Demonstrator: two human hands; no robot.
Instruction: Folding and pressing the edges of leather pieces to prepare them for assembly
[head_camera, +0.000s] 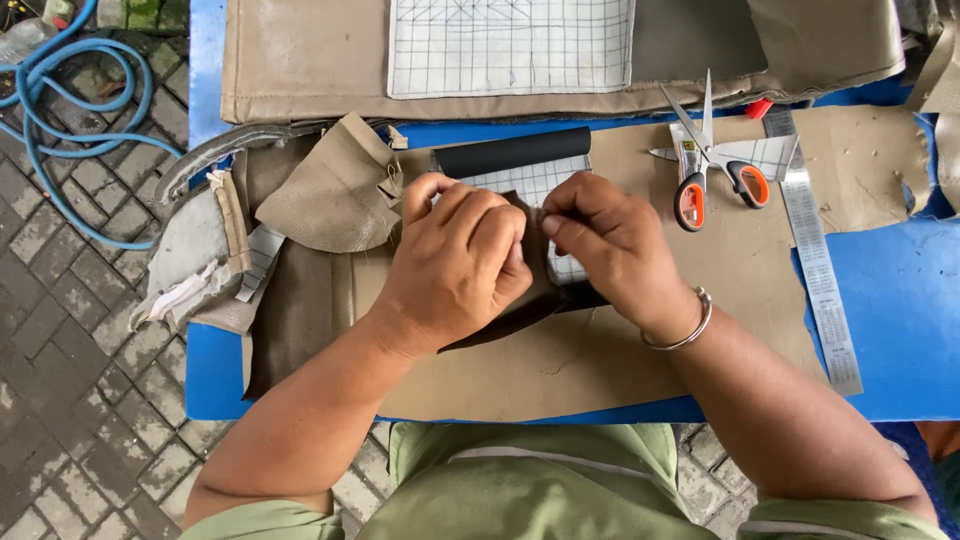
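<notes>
Both hands pinch a dark leatherette piece (530, 300) between them: the left hand (455, 265) grips its left edge, the right hand (610, 250) its right. It looks thin, floppy and light, best held at the edges. Scissors (710, 165) lie beyond the right hand.

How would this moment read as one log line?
left hand: pinching dark leather piece | right hand: pinching same piece | scissors: lying open, untouched | steel ruler: flat on blue table
</notes>
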